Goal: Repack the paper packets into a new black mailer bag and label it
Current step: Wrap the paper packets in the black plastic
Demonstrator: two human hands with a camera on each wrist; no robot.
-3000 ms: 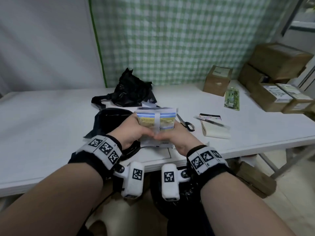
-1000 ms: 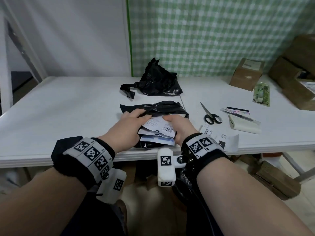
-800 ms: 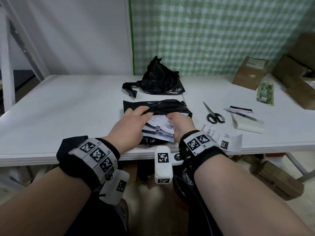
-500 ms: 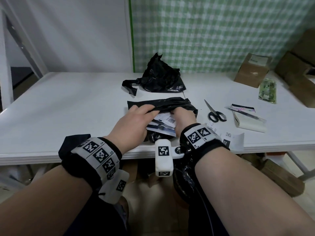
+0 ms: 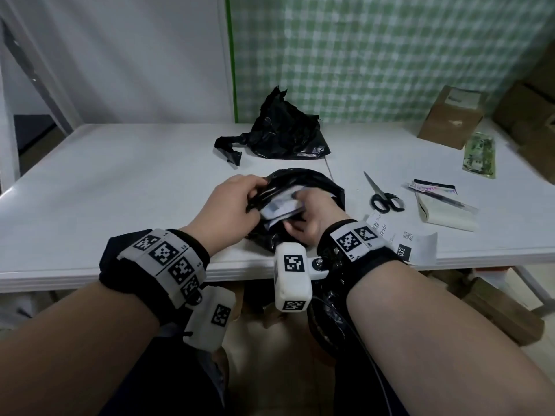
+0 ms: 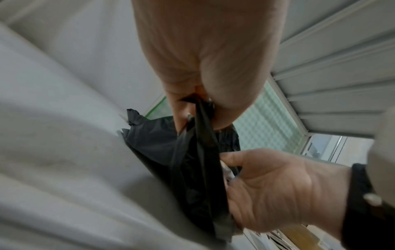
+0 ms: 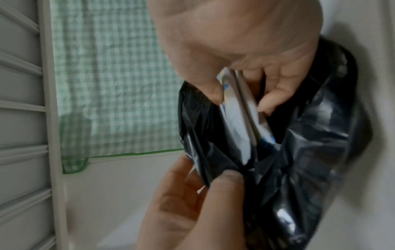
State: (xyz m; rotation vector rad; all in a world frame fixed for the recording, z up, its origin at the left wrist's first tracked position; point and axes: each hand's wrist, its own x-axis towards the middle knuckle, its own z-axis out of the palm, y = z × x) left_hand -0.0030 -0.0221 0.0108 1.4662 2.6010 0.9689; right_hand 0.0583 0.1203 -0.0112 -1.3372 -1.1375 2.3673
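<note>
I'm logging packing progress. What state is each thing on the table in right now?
Mailer bag: mouth open, left hand pinching its edge.
Paper packets: partly inside, gripped by right hand.
Old bag: crumpled, torn.
Scissors: closed.
Label: loose, unapplied.

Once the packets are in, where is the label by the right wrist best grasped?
Probably by its near end: the label curls up and overhangs the table edge there. Come from the front, thumb under, fingers on top; the rest lies flat.
</note>
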